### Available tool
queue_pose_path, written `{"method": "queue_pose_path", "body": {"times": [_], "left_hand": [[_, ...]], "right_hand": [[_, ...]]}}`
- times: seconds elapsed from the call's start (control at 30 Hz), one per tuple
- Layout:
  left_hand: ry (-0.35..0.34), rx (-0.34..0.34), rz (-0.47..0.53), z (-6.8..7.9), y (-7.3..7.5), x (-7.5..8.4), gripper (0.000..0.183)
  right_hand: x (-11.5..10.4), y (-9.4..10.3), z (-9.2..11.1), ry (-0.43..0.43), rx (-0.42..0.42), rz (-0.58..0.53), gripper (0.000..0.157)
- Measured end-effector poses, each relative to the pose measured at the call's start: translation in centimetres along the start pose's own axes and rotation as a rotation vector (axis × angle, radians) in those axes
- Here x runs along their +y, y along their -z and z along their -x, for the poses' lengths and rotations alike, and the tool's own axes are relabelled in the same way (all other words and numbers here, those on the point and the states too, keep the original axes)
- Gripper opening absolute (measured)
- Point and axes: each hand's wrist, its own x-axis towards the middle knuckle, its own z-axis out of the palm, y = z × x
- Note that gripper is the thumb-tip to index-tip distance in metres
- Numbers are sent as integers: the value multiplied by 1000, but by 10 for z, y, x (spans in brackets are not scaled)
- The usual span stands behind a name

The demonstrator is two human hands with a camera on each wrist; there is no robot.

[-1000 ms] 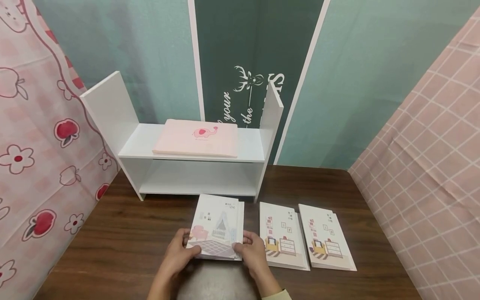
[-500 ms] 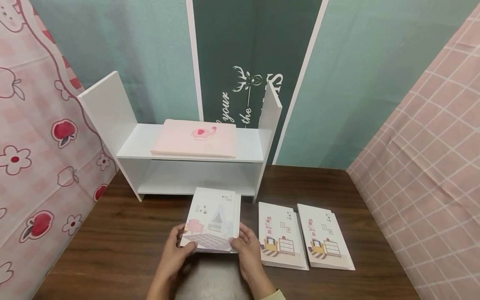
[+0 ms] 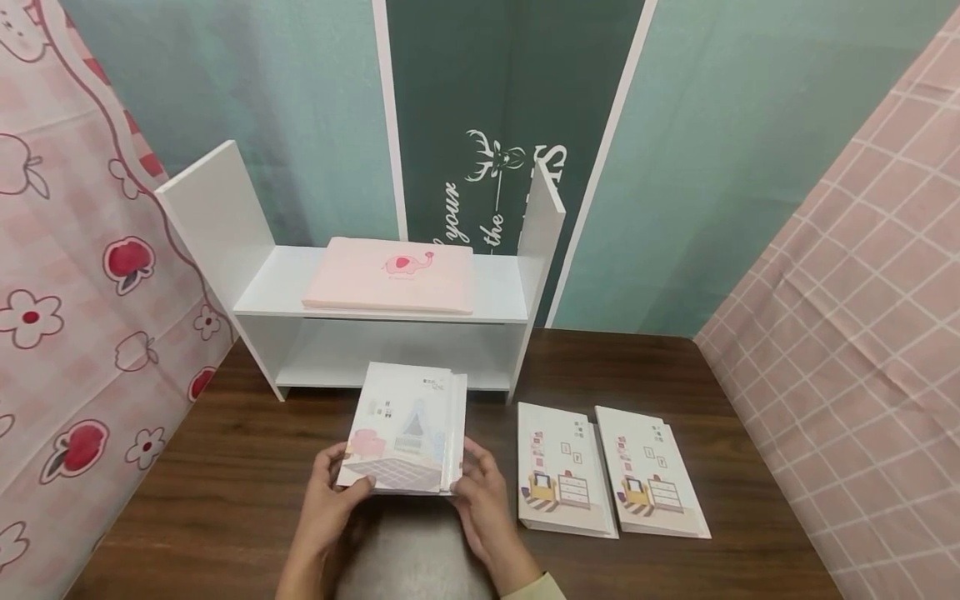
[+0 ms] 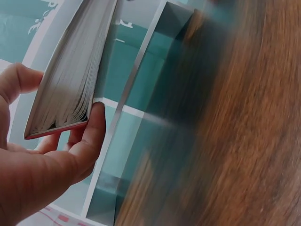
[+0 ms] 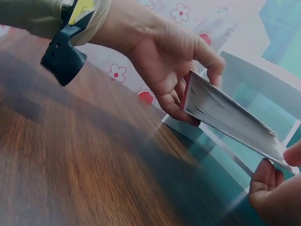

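Observation:
A thick white book [image 3: 401,429] with a pale house picture on its cover is held between my two hands, over the tabletop just in front of the white shelf [image 3: 255,292]. My left hand [image 3: 326,500] pinches its lower left corner, thumb on the cover and fingers underneath. At the lower right corner my right hand [image 3: 483,504] grips it the same way. The left wrist view shows the pages of the book [image 4: 77,70] edge-on, with a red spine. In the right wrist view the book [image 5: 230,120] is lifted off the table and tilted.
Two similar white books [image 3: 566,471] [image 3: 652,475] lie side by side on the wooden table [image 3: 195,492] at the right. A pink elephant-print book [image 3: 390,275] lies flat on the upper shelf. Patterned cloths hang at left, back and right.
Both hands have carried the book up off the table, a little leftward and toward the shelf. The two books at the right and the pink one have stayed where they were.

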Motion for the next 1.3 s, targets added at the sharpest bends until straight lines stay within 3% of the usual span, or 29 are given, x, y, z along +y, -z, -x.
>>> {"method": "queue_pose_path", "body": {"times": [0.17, 0.43, 0.67, 0.9, 1.1, 1.3], "left_hand": [[-8, 53, 1, -4, 7, 1, 60], [-43, 90, 1, -13, 18, 5, 55], [-4, 61, 111, -22, 22, 5, 50], [-22, 14, 180, -30, 33, 8, 45], [-34, 21, 206, -36, 41, 14, 43], [-16, 56, 214, -44, 45, 16, 46]], "right_hand": [[3, -2, -4, -29, -58, -37, 71], [11, -11, -15, -18, -91, -29, 47], [9, -16, -25, -39, -159, 11, 55], [7, -24, -38, -54, -193, 55, 57], [5, -31, -46, -62, -248, 37, 47], [9, -39, -53, -79, -241, 47, 41]]}}
